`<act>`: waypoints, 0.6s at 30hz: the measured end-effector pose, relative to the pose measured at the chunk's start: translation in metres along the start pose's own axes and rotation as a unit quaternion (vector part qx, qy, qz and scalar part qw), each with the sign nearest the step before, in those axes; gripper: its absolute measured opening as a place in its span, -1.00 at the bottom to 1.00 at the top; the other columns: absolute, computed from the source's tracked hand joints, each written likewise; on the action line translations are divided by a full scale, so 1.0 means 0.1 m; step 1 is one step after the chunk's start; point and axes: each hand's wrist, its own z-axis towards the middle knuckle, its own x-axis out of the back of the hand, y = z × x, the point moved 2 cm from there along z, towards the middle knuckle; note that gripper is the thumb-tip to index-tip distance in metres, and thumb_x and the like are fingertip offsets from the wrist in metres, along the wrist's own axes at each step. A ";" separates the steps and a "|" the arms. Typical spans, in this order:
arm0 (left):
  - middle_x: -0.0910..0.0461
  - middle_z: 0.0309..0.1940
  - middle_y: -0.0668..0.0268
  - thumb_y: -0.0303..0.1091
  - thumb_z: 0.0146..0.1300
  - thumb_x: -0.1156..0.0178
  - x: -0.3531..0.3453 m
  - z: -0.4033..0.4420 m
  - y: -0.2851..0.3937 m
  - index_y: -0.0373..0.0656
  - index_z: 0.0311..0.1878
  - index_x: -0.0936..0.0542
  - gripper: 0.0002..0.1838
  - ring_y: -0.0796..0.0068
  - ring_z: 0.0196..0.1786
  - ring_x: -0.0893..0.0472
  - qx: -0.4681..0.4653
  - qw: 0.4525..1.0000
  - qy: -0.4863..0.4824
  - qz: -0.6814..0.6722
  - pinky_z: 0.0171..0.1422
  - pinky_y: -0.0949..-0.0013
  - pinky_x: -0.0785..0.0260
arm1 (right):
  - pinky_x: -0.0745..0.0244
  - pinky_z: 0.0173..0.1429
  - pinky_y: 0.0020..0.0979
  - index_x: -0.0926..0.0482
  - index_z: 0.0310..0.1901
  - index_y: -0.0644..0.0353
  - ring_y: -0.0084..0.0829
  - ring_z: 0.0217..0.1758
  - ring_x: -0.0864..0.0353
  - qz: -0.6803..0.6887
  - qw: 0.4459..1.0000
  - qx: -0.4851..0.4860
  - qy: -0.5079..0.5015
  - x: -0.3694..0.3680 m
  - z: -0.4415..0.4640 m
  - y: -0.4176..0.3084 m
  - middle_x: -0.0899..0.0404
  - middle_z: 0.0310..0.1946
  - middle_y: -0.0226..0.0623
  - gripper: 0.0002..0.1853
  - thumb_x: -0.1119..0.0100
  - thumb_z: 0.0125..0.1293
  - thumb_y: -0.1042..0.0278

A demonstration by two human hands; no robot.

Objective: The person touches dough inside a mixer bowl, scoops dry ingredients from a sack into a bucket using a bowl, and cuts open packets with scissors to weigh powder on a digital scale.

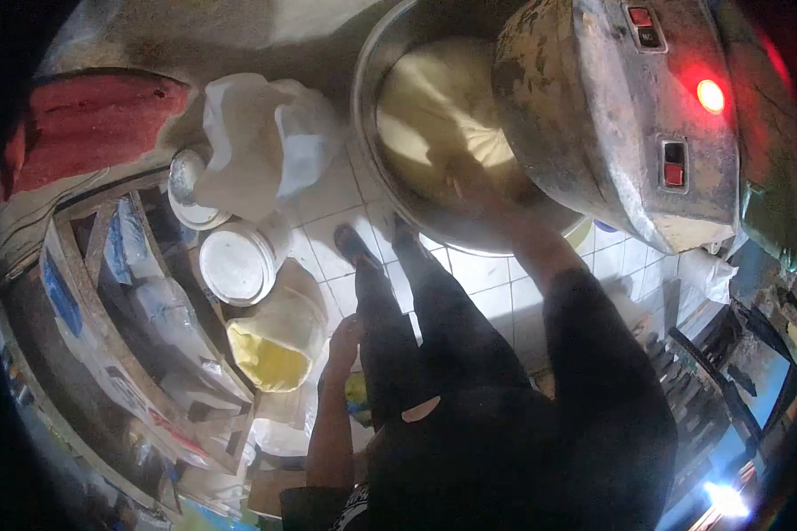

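A large metal mixing bowl (366, 115) holds a pale yellow mass of dough (429, 93), its surface folded near the mixer head. My right hand (469, 190) reaches over the bowl's near rim to the dough. Shadow blurs its fingers, so their grip is unclear. Over the bowl's right side hangs the worn metal mixer head (558, 115). My left hand (345, 341) hangs beside my left leg, fingers loosely extended, with nothing visible in it. Close to it is an open sack with a yellow inside (270, 354).
Red switches (673, 164) and a glowing red lamp (710, 96) are on the mixer housing. White lidded buckets (236, 264) and a white sack (252, 142) stand left of the bowl. A wooden rack (150, 327) with plastic bags fills the left. White tiles (487, 305) cover the floor.
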 end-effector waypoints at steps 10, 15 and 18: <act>-0.63 -0.04 0.26 -0.20 0.40 -0.07 -0.04 -0.38 0.15 -0.18 0.25 -0.45 -0.57 0.45 -0.12 -0.63 0.005 0.998 0.038 -0.058 -0.04 0.39 -0.44 | -0.38 -0.01 -0.25 -0.55 -0.21 0.16 -0.27 -0.27 -0.55 -0.435 0.809 0.322 0.231 -0.31 -0.46 -1.49 -0.50 -0.52 -0.26 -0.83 0.00 0.42 0.29; -0.64 -0.03 0.25 -0.20 0.38 -0.07 -0.11 -0.06 -0.33 -0.19 0.24 -0.44 -0.56 0.42 -0.11 -0.63 0.005 1.000 0.018 0.019 -0.02 0.36 -0.44 | -0.44 0.09 -0.22 -0.48 0.03 0.19 -0.17 -0.11 -0.54 -0.278 0.952 0.108 0.075 -0.13 -0.09 -0.48 -0.53 -0.23 -0.12 -0.72 0.01 0.38 0.25; -0.63 -0.02 0.24 -0.19 0.38 -0.07 -0.05 -0.25 -0.10 -0.20 0.25 -0.43 -0.55 0.42 -0.09 -0.62 -0.004 0.998 0.024 0.064 -0.03 0.36 -0.45 | -0.45 0.12 -0.18 -0.44 0.10 0.17 -0.13 -0.05 -0.55 -0.222 0.963 0.148 0.029 -0.33 0.05 -0.44 -0.51 -0.11 -0.10 -0.67 -0.02 0.37 0.22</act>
